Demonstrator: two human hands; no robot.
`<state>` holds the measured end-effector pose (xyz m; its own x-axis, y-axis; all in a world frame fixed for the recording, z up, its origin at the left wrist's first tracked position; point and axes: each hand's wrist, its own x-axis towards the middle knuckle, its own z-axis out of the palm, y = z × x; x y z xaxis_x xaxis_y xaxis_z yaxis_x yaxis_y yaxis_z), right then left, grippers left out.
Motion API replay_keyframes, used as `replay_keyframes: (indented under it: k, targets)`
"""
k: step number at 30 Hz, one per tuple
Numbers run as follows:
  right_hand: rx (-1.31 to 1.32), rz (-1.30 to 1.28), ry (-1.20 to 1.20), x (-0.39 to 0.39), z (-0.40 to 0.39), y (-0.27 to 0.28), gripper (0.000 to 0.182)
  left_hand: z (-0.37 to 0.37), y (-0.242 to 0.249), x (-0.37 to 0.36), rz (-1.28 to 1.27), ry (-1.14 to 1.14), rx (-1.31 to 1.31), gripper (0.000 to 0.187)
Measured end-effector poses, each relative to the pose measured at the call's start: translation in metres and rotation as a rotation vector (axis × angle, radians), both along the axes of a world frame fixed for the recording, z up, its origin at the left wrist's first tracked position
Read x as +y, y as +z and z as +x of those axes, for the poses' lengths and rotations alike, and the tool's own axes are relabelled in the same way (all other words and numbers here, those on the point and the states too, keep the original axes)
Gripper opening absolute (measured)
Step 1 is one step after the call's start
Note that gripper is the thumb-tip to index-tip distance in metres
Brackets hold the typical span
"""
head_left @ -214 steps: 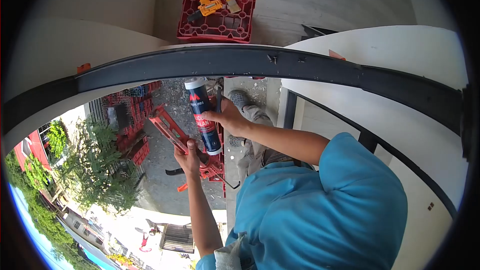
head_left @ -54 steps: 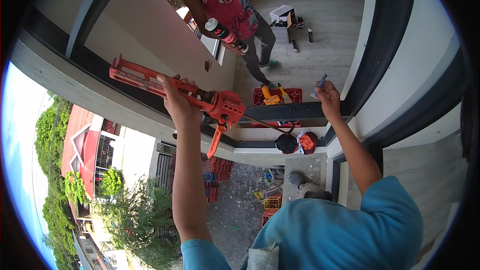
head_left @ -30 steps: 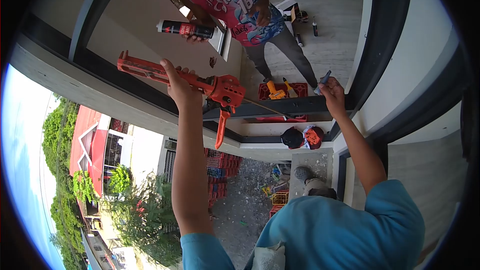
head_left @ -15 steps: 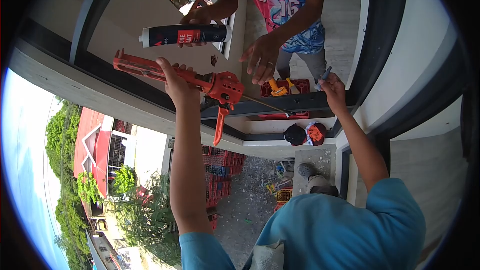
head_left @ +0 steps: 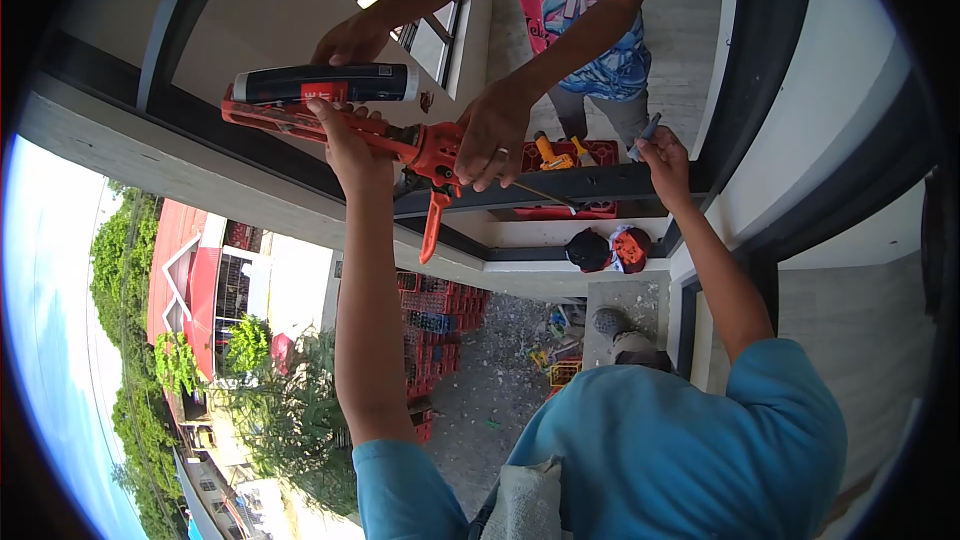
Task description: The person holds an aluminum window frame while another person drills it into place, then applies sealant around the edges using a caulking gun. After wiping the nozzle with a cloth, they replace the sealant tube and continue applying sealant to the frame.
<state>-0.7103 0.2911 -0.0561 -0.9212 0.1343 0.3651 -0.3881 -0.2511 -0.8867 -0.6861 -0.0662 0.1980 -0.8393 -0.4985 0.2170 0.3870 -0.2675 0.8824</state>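
Note:
My left hand (head_left: 352, 150) is wrapped round the frame of a red-orange caulking gun (head_left: 436, 152), its trigger handle hanging downward. A dark sealant cartridge (head_left: 375, 83) with a red label and a pale end lies along the gun's cradle, right at my left fingertips. Another person's hand (head_left: 352, 38) is just above the cartridge, and that person's other hand (head_left: 495, 130) covers the rear of the gun. Off to the right, my right hand (head_left: 666, 162) pinches a small grey tapered nozzle (head_left: 648, 132), pointing upward.
A dark metal frame bar (head_left: 620, 183) runs beneath the gun. Behind it, a yellow-orange tool (head_left: 553, 152) rests on a red crate (head_left: 603, 152). A black and orange cap (head_left: 628, 248) sits on the ledge. Stacked red crates (head_left: 430, 325) stand on the ground below.
The other person's cartridge has come down and left onto the gun's cradle. Their other hand has moved onto the gun's rear. My hands keep their holds, nearly in place.

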Motion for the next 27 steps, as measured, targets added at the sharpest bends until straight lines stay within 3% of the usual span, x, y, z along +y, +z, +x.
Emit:
replay_keyframes:
  k: [12,27]
  targets:
    - [0.01,-0.003,0.006,0.0,-0.002,-0.003,0.012,-0.002,-0.006,-0.013,-0.1,-0.123,0.099,0.087]
    - [0.004,0.028,-0.024,-0.002,-0.001,-0.001,0.013,-0.003,-0.005,-0.007,-0.059,-0.068,0.153,0.079]
